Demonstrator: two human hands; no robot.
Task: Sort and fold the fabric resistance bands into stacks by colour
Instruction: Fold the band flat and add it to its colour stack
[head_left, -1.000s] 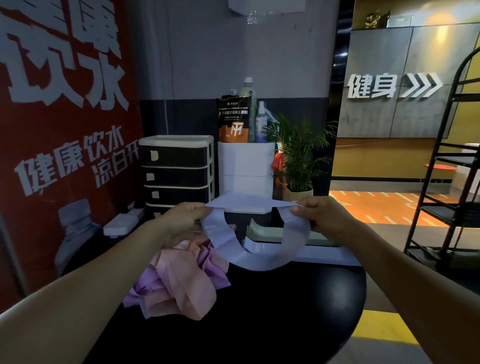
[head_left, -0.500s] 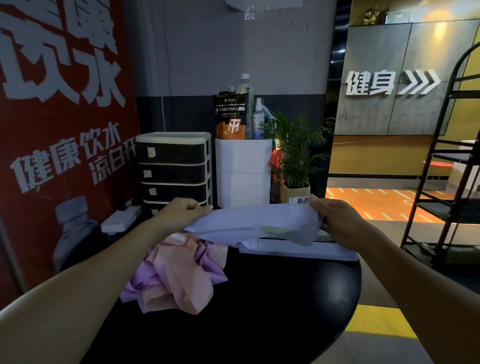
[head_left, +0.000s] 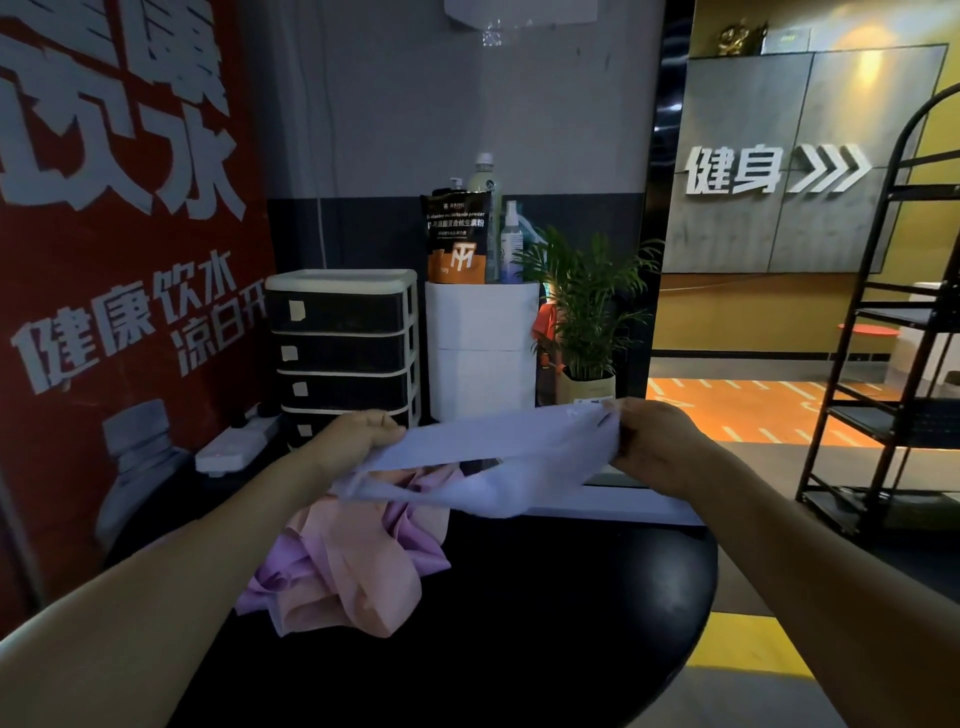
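Left hand (head_left: 358, 436): pinches one end of lavender band (head_left: 498, 457).
Right hand (head_left: 649, 447): grips the other end.
Band: stretched between hands, above bench (head_left: 571, 597).
Handling: likely light, limp; hold by ends.
Pile (head_left: 353, 561): below left hand.

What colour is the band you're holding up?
Pale lavender-white fabric band, clearest in the head view.

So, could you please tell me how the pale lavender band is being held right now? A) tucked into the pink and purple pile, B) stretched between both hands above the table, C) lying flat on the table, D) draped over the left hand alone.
B: the left hand and the right hand each grip one end of the pale lavender band, stretched above the black table.
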